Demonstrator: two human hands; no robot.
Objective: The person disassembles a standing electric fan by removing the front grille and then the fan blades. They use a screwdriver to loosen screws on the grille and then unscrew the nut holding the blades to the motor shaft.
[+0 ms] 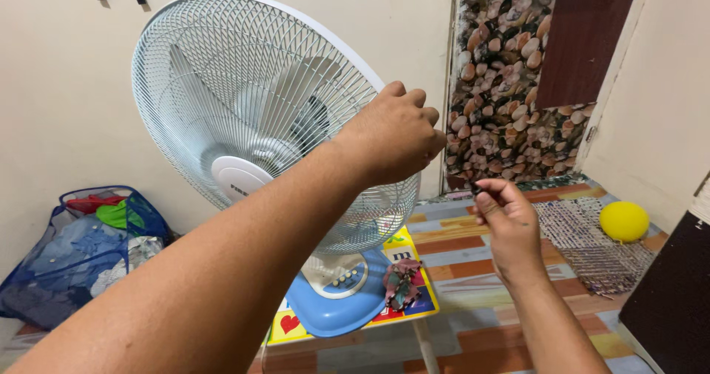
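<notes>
Left grip (396,134) clasping round wire fan grille (244,93); right grip (503,211) pinching small dark piece (477,190)

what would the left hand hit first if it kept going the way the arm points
Probably the fan's wire guard: the left hand is already at its right rim. Past that lies the pebble-pattern wall, though depth is unclear.

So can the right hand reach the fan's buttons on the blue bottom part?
Probably yes. The right hand is out in the open beside the fan, pinching something small and dark, and nothing lies between it and the buttons on the blue base. The left hand is higher up on the fan's rim.
</notes>
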